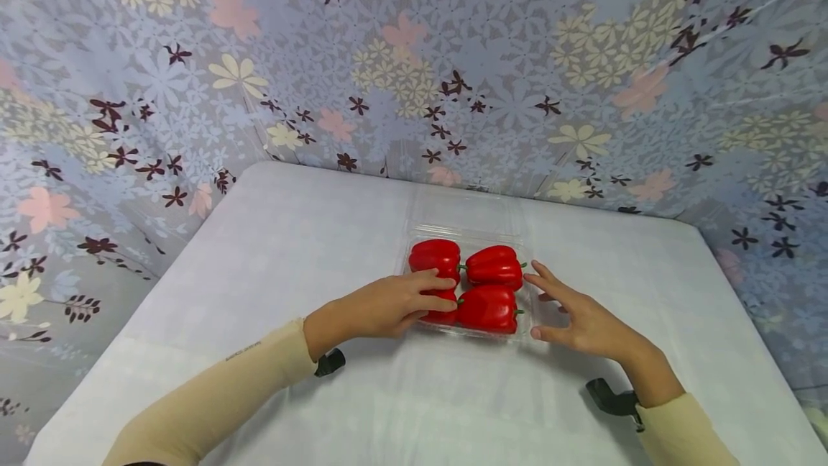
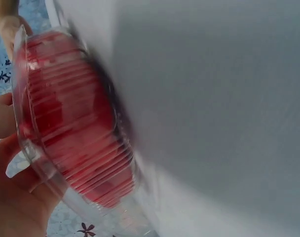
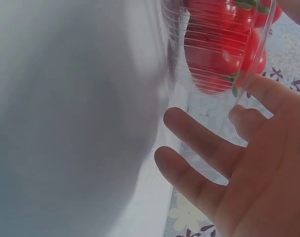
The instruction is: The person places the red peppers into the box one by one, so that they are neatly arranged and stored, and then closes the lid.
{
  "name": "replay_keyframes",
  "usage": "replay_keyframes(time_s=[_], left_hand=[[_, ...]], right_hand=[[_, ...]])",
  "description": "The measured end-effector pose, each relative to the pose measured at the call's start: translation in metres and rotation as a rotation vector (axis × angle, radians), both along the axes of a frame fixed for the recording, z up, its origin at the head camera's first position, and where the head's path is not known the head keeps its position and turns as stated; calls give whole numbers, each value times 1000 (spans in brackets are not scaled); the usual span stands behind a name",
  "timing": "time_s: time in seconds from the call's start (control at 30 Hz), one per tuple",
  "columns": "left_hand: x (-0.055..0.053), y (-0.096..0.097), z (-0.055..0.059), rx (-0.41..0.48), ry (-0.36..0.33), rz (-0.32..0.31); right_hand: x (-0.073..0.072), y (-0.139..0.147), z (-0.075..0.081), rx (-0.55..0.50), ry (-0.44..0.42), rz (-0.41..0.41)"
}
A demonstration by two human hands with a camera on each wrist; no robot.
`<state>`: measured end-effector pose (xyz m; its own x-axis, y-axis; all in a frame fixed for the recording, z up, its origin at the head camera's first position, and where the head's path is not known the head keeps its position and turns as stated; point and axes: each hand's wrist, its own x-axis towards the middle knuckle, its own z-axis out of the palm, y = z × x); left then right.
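Note:
Red bell peppers fill a clear plastic clamshell box [image 1: 527,322], two in the back row and two in front. At the back left lies one pepper [image 1: 435,256], with another pepper [image 1: 493,265] to its right. My left hand [image 1: 388,305] reaches over the box's left side, its fingers lying across the front-left pepper [image 1: 440,316] and partly covering it. The front-right pepper [image 1: 488,309] is uncovered, its green stem pointing right. Beside the box's right edge, my right hand [image 1: 585,322] has its fingers spread, holding nothing.
The box's clear lid [image 1: 466,211] lies folded back toward the wall side. A white cloth covers the table [image 1: 310,221]. Behind it hangs flower-patterned fabric [image 1: 388,92]. Dark wrist-camera mounts [image 1: 611,398] stick out below the wrists.

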<state>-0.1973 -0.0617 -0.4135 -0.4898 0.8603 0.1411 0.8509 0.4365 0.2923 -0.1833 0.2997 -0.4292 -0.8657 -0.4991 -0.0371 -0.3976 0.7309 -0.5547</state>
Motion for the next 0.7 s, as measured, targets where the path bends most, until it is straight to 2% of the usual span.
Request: replay_keyframes(time_s=[0.2, 0.4, 0.53, 0.7], left_hand=[[2, -3, -6, -8, 45, 23], [4, -3, -2, 2, 76, 43], [3, -8, 1, 46, 38, 62], [-7, -20, 5, 176, -60, 177]], right_hand=[[-2, -2, 0, -7, 2, 2], [-2, -1, -1, -15, 17, 10], [-2, -1, -1, -28, 10, 15], [0, 0, 0, -22, 7, 13]])
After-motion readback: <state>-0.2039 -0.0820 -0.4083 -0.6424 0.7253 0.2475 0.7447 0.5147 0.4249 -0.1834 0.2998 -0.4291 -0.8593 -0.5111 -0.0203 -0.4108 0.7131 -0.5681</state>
